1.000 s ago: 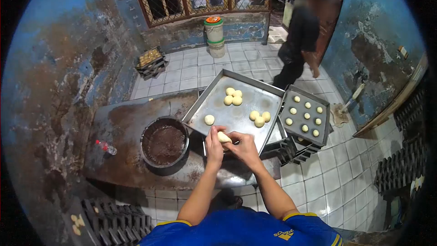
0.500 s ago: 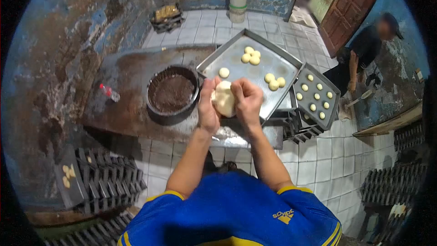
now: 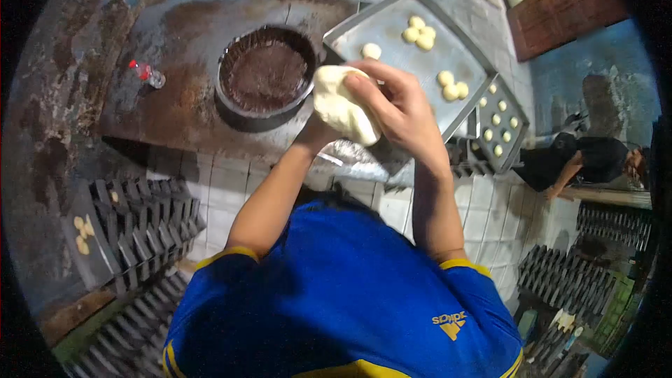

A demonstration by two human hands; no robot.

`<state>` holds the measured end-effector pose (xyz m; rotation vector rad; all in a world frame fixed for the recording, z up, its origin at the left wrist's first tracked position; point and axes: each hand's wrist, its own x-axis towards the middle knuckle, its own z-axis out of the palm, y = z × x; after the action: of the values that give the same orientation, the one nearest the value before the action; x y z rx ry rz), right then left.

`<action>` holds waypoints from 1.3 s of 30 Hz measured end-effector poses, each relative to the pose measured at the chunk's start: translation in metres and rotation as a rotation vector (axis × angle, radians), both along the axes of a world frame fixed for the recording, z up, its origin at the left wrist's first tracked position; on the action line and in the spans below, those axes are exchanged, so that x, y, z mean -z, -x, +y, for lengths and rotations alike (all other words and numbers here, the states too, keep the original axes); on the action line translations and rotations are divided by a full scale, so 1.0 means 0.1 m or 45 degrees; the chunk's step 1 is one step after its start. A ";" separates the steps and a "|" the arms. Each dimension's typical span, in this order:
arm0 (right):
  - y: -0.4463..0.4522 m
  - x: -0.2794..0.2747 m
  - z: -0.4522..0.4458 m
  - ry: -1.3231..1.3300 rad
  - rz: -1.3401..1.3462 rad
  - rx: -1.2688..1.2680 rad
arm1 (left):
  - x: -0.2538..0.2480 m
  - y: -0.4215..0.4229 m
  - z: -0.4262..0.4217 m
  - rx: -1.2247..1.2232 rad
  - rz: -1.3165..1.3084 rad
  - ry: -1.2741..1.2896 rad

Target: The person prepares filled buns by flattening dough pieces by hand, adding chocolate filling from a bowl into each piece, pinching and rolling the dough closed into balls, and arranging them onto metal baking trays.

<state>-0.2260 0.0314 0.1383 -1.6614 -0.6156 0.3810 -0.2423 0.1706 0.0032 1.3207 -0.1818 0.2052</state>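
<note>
A lump of pale dough (image 3: 343, 108) is held up in front of me, over the near edge of the table. My right hand (image 3: 406, 108) grips its right side, thumb pressed on the face and fingers behind the upper edge. Under the dough is my left hand (image 3: 318, 133), supporting it from below; its fingers are mostly hidden. Just left stands a round metal pan (image 3: 220, 87) holding a dark brown mass (image 3: 269, 73). Behind my right hand lies a large metal tray (image 3: 392, 21), bearing several small dough balls (image 3: 418, 33) in clusters and one single ball (image 3: 371, 51).
A red-capped bottle (image 3: 148, 75) is on the table (image 3: 182, 35) to the left. A smaller tray (image 3: 514, 136) of dough balls sits at the right. Stacked dark racks (image 3: 147, 231) stand on the lower left, more at lower right. Another person (image 3: 588, 157) is at the far right.
The view has tilted further downward. The dough has turned in my hands: my right hand went from a fist beside it to thumb and fingers on it, and my left hand slipped underneath.
</note>
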 end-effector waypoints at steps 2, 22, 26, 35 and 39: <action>-0.11 0.22 0.22 0.339 -0.498 0.136 | 0.34 0.11 0.20 0.048 -0.062 -0.237; 0.66 4.20 0.59 1.446 -0.119 -0.074 | 0.95 0.86 4.12 -0.403 0.582 -1.569; 0.76 4.31 0.57 1.574 -0.245 0.005 | 1.09 0.92 4.42 -0.501 0.611 -1.218; 0.86 4.27 0.63 1.550 -0.306 0.030 | 1.91 1.17 5.00 -0.657 0.593 -1.134; 0.98 4.23 0.66 0.931 0.436 0.064 | 2.08 1.09 5.14 -0.787 0.523 -0.731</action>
<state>-0.3238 0.0978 -0.2845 -2.2228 -0.1719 0.9088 -0.3508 0.6851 -0.2049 1.9338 0.5650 0.4158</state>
